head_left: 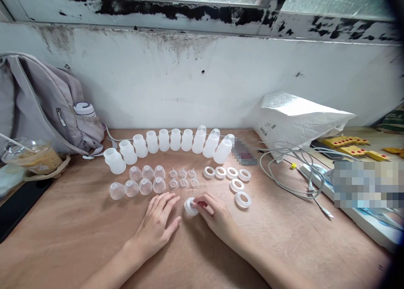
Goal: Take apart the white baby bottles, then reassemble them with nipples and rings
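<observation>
My left hand (158, 221) rests on the table with its fingers spread, holding nothing. Between thumb and fingers, my right hand (217, 216) grips a white bottle collar ring (190, 207) near the tabletop; whether a teat sits inside it is hard to see. Beyond my hands lie several clear silicone teats (182, 183) in two short rows. Clear dome caps (145, 187) stand to their left, and loose white collar rings (243, 200) lie to their right. Behind these curves a row of frosted baby bottles (152, 142); the three rightmost, including one bottle (211, 145), have clear domed tops.
At left are a grey backpack (47, 99), an iced drink cup (34, 156) and a black phone (22, 209). To the right lie a white package (299, 116), coiled cables (284, 171) and a power strip (362, 221). A wall closes off the wooden table (189, 259) behind.
</observation>
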Available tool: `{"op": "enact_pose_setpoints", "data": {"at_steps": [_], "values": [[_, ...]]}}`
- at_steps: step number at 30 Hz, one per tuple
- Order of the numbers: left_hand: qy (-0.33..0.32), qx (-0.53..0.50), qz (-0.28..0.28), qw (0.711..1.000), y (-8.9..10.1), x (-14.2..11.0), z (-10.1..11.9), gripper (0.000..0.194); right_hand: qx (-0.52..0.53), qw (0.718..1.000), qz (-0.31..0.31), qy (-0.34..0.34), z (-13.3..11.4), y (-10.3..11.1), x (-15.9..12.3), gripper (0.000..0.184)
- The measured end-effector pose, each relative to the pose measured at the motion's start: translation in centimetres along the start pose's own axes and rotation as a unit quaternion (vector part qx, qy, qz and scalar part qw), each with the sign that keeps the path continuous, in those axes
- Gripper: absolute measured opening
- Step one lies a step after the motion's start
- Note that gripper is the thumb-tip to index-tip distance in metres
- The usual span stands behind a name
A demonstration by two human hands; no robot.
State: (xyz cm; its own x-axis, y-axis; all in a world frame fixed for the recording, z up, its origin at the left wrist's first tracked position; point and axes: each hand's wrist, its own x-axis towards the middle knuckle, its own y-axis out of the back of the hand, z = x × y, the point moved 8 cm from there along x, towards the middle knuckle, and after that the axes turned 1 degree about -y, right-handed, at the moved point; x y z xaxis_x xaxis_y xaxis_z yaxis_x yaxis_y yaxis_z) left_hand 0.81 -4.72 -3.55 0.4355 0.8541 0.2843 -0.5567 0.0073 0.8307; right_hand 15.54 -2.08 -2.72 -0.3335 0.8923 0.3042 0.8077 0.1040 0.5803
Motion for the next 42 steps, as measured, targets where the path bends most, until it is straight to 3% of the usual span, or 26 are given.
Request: {"op": "enact_pose_setpoints", "data": {"at_steps": [3,5,11,13,17,25,42], "values": [[-0.012,-0.066,0.006,0.998,0.2,0.0,0.6,0.051,0.096,0.993,-0.030,-0.068,0.1,-0.6,-0.3,0.014],[-0.009,-0.130,0.004,0.992,0.4,0.0,1.0,0.047,0.187,0.972,-0.052,-0.131,0.3,-1.5,-0.5,0.018],[0.126,-0.330,-0.025,0.935,0.0,0.1,0.4,0.018,0.440,0.855,-0.083,-0.261,1.1,-4.1,-1.4,0.030],[0.170,-0.350,-0.012,0.921,-0.2,0.1,-0.3,0.017,0.469,0.834,-0.089,-0.276,1.2,-4.5,-1.6,0.033],[0.201,-0.357,0.005,0.912,-0.6,-0.2,-0.9,0.017,0.435,0.862,-0.100,-0.240,0.5,-4.5,-1.4,0.037],[0.200,-0.326,0.002,0.924,-0.9,-0.2,-0.1,0.017,0.324,0.921,-0.094,-0.195,-0.4,-4.4,-1.4,0.025],[0.216,-0.317,-0.002,0.923,-2.0,-0.8,0.2,0.016,0.310,0.923,-0.086,-0.213,0.0,-5.3,-2.1,0.023]]}}
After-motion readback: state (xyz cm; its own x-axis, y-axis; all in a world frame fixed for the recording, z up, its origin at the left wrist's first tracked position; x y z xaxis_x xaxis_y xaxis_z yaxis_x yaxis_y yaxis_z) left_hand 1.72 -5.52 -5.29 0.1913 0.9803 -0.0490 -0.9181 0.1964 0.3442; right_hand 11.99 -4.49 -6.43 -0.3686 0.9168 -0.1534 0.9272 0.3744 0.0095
